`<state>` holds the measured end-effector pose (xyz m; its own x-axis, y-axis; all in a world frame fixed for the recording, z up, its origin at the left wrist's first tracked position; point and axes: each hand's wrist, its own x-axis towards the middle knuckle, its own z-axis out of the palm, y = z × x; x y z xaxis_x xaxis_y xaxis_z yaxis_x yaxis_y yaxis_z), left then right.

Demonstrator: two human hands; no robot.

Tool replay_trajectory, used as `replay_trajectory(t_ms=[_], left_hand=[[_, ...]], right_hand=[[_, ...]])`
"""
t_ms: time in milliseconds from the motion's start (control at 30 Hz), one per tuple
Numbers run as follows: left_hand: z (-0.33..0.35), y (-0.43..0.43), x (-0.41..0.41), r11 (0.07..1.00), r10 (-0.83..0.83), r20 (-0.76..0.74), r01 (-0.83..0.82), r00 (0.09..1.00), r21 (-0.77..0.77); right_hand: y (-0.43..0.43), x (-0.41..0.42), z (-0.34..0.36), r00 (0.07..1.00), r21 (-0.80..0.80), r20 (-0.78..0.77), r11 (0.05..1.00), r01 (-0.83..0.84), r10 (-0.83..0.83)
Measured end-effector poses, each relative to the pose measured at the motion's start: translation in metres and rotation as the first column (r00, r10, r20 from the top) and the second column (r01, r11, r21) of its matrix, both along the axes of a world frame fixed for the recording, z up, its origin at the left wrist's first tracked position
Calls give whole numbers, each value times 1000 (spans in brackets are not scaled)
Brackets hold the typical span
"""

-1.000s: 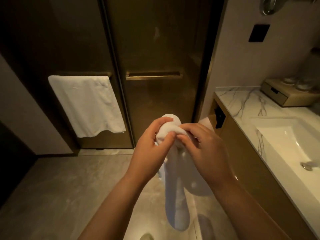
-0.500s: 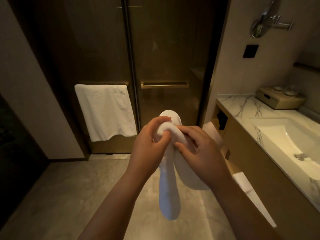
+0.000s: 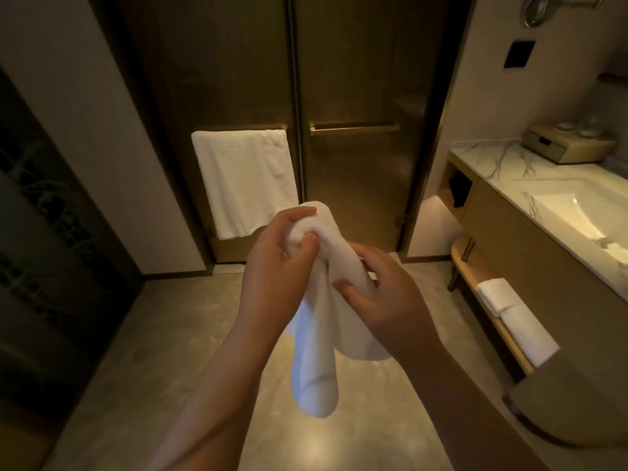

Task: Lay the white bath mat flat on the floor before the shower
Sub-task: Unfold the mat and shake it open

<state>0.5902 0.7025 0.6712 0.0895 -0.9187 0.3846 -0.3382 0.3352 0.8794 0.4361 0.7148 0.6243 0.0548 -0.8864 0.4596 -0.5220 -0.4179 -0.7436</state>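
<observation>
In the head view, you are holding the white bath mat [image 3: 319, 321] in mid-air at the centre of the frame, above the floor [image 3: 190, 334] and clear of it. It is soft terry cloth, bunched into a thick roll at the top, with a long folded tail hanging down to the lower centre. Your left hand [image 3: 275, 266] has its fingers curled tight around the bunched top, thumb pressed into the cloth. Your right hand [image 3: 384, 300] pinches the roll just below, with the fingers closed on its right side and the thumb on its front. The floor is smooth, pale stone-look tile with a dull sheen. Behind the mat, in the upper centre, stand the tinted glass shower doors [image 3: 346, 79] with brass-coloured frames and a flat bar handle [image 3: 353, 128]. A white towel [image 3: 244, 181], rectangular and lightly creased, hangs over a rail on the left door. At the right edge is a veined marble counter [image 3: 489, 164] with a white rectangular sink [image 3: 584, 215] sunk into it. In the upper right, a small tan box [image 3: 567, 147] sits on the counter; what rests on top of it is too blurred to tell. Below the counter, a curved wooden shelf [image 3: 475, 266] holds folded white towels [image 3: 513, 317] lying side by side.
</observation>
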Motion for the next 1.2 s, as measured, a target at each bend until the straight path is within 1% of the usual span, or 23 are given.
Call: replay_trajectory(t_ms=[67, 267, 433, 567, 667, 733, 800, 867, 933, 1000, 1067, 1200], left_hand=[[5, 17, 11, 1000, 14, -39, -14, 999, -1], [14, 48, 20, 997, 75, -88, -77, 993, -22], [16, 63, 4, 992, 124, -87, -124, 988, 6], [17, 71, -5, 993, 122, -94, -121, 988, 13], [17, 78, -8, 993, 120, -86, -120, 989, 8], [18, 82, -9, 992, 122, -76, -123, 990, 2], [19, 84, -9, 992, 122, -59, -122, 991, -3], [18, 85, -7, 992, 126, -32, -126, 991, 9], [16, 84, -5, 990, 134, 25, -135, 991, 33], [13, 84, -4, 991, 121, 86, -126, 989, 54], [10, 85, -5, 992, 89, 114, -97, 989, 75], [-3, 85, -3, 991, 49, 145, -66, 988, 116]], right_hand=[[14, 6, 2, 999, 41, -25, 999, 21, -20], [50, -3, -2, 988, 120, -143, 990, 79, -62], [75, -35, -8, 988, 232, -121, 965, 119, -93], [88, -54, -10, 985, 233, -119, 961, 147, -122], [95, -64, -11, 971, 235, -207, 958, 166, -117], [98, -70, -12, 956, 219, -269, 959, 181, -120], [101, -76, -12, 952, 184, -271, 963, 198, -144], [102, -83, -9, 962, 136, -198, 967, 215, -186], [101, -89, -1, 961, 73, -106, 962, 262, -254], [98, -93, 11, 952, 6, -49, 953, 303, -302], [98, -95, 26, 954, -35, -21, 954, 299, -300], [99, -97, 49, 967, -88, -51, 966, 245, -250]])
